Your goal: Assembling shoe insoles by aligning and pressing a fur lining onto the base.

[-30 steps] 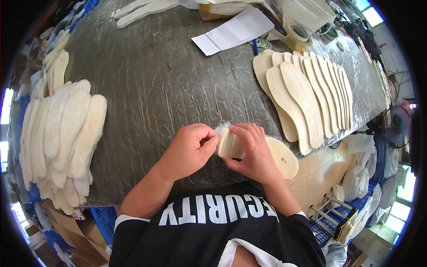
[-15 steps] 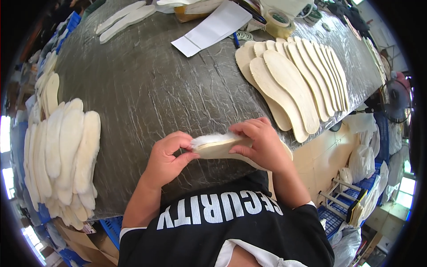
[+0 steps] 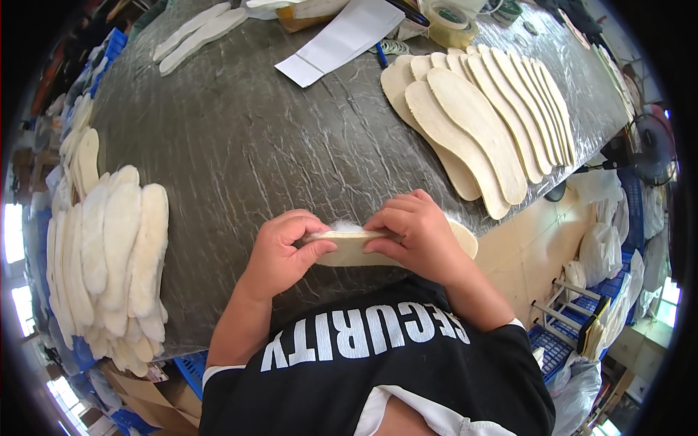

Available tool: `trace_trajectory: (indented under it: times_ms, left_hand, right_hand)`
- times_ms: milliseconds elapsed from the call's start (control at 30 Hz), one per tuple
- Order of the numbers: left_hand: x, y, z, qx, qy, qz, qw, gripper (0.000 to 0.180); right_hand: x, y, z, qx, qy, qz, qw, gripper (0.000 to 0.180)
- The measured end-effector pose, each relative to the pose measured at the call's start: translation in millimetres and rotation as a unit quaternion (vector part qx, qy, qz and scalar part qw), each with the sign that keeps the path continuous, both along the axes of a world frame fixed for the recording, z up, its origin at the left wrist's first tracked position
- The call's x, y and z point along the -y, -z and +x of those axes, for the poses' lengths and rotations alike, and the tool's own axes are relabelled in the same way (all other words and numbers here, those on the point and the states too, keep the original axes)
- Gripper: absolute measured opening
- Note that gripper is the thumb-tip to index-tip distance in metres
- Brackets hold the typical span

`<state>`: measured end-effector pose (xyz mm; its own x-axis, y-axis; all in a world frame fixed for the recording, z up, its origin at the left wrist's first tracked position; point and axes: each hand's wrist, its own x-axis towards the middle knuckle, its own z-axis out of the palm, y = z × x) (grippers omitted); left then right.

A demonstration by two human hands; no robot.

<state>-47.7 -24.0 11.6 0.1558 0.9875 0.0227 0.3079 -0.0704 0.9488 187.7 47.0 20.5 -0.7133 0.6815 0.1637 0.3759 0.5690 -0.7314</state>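
Cream insole, seemingly white fluff

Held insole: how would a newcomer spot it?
Find the dark table, then the black shirt at its near edge. Beyond the shirt, the left hand and right hand grip the insole. Only it is held, unlike the piled insoles and fanned insoles.
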Motion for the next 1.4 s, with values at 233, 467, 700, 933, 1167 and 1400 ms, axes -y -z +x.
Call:
trace_trajectory:
  times_ms: [233, 467, 700, 933, 1167, 1400]
  left_hand:
    - [5.2, 12.2, -14.8, 0.03, 0.015, 0.05, 0.998, 0.015]
    - [6.8, 13.0, -16.2, 0.048, 0.031, 0.09, 0.994, 0.017]
    - [8.8, 5.5, -24.0, -0.047, 0.022, 0.101, 0.994, 0.024]
    - [-7.2, -50.3, 25.5, -0.243, 0.099, 0.15, 0.953, 0.049]
    - [-5.5, -26.0, 32.2, -0.287, 0.091, 0.153, 0.941, 0.028]
    - [-42.0, 14.6, -7.7, 0.096, 0.05, -0.342, 0.933, 0.026]
  right_hand:
    - [-4.2, -4.5, 18.2, 0.058, 0.02, -0.015, 0.998, 0.036]
    - [-2.8, -2.1, 25.5, 0.06, -0.001, -0.048, 0.997, 0.037]
    - [7.8, -1.1, 28.0, 0.067, 0.004, -0.007, 0.998, 0.036]
    - [25.5, -14.2, 13.5, 0.084, 0.007, 0.178, 0.98, 0.022]
    - [25.9, -21.3, 16.1, 0.043, 0.078, 0.219, 0.972, 0.05]
    - [6.7, -14.6, 16.1, 0.142, -0.066, 0.154, 0.976, 0.093]
